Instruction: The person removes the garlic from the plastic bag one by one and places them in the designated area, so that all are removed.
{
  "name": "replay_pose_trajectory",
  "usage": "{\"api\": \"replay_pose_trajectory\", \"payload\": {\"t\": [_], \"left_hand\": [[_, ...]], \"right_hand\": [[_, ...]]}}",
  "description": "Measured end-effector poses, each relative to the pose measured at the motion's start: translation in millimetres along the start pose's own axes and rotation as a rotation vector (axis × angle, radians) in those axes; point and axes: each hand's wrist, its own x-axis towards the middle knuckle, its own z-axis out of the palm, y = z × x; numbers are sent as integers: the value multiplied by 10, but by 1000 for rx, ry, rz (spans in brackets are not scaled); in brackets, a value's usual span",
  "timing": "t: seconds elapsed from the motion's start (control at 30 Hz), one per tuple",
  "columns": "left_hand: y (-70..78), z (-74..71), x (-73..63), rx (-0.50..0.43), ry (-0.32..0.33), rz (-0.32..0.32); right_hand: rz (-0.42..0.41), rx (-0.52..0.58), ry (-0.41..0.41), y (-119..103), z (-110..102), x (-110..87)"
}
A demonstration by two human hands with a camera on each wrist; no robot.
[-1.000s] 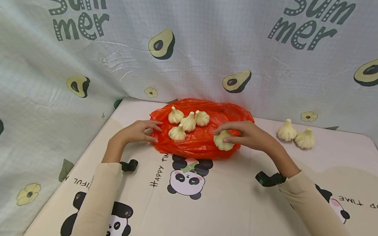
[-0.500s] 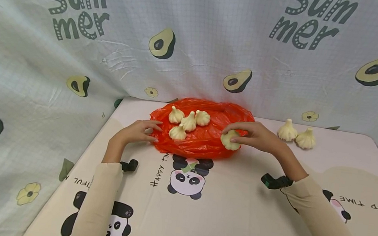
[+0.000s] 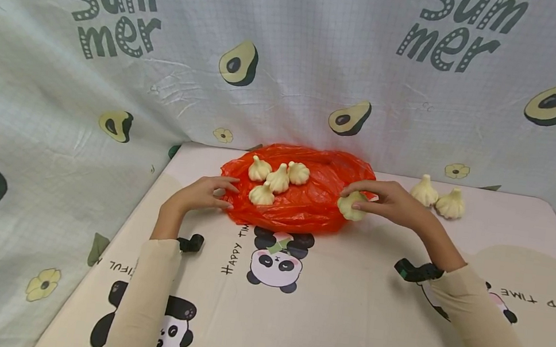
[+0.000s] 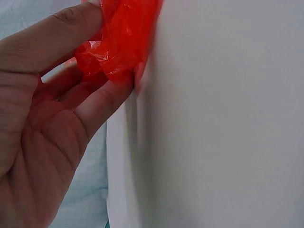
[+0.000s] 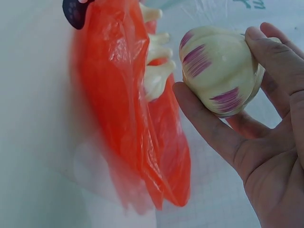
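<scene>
Red plastic bag (image 3: 298, 221) lying mouth-up on the panda-print counter (image 3: 333, 313), four garlic bulbs (image 3: 278, 179) inside, clustered left of centre. Left hand (image 3: 197, 194) has thumb and fingers round the bag's left edge. Right hand (image 3: 393, 204) pinches a fifth bulb (image 5: 218, 71), purple-streaked, at the bag's right edge; fingers spread to bulb width. Two loose bulbs (image 3: 424, 191) side by side on the counter, right of the bag.
</scene>
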Motion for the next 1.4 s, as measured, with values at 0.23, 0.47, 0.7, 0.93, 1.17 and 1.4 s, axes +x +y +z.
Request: {"api": "replay_pose_trajectory", "payload": {"t": [0.23,0.47,0.7,0.93,1.17,1.4], "left_hand": [[12,-5,12,10,-10,2],[47,-4,11,14,-15,17],[59,-10,-56,0,-9,29],[31,-38,-72,-14,11,70],[-15,-35,-86,-41,22,51],[-17,-31,-85,-66,55,16]], "right_hand": [[-2,-16,24,23,-38,-81],[8,-34,40,75,-77,-162],[30,-40,49,126,-89,-239],[47,-54,84,148,-134,-322],[88,-81,122,133,-189,-472],[161,-82,179,118,-285,-688]]}}
